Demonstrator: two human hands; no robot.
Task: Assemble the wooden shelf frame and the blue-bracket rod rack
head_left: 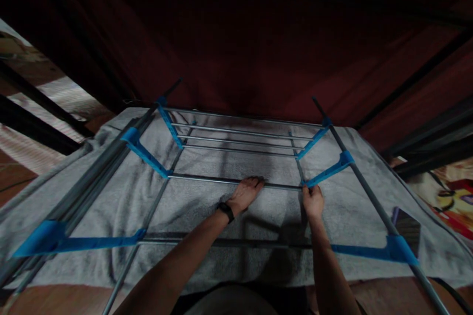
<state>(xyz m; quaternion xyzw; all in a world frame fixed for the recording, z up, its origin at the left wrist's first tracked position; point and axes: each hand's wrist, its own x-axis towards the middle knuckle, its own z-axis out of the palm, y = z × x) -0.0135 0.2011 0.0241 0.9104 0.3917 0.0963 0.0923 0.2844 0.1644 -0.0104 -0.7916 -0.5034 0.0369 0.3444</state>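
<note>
Both hands are out over a drying rack (pixel 236 152), a frame of grey metal rods and blue plastic brackets, which lies over a grey towel (pixel 207 206) spread wide beneath it. The left hand (pixel 246 193), with a dark watch at the wrist, rests flat and open, fingers stretched forward onto the middle rod (pixel 207 178) that runs left to right across the frame. The right hand (pixel 312 200) is further right, curled in at the point where that rod meets a blue bracket (pixel 327 172); it looks pinched on the joint, though the light is too dim to be sure how tightly it grips.

As for progress, I'd judge the towel is already laid out, reaching well past the frame on the left, right and far sides, with a few soft folds but no bunching. The rack sits on top of it rather than the cloth hanging over the rods, so nothing is draped yet. The far group of thinner rods is bare, and so is the near rod (pixel 221 242) crossing under the forearms. A dark phone-like slab (pixel 406 224) lies on the towel near the right rail. The background beyond is dark red and hard to read.
</note>
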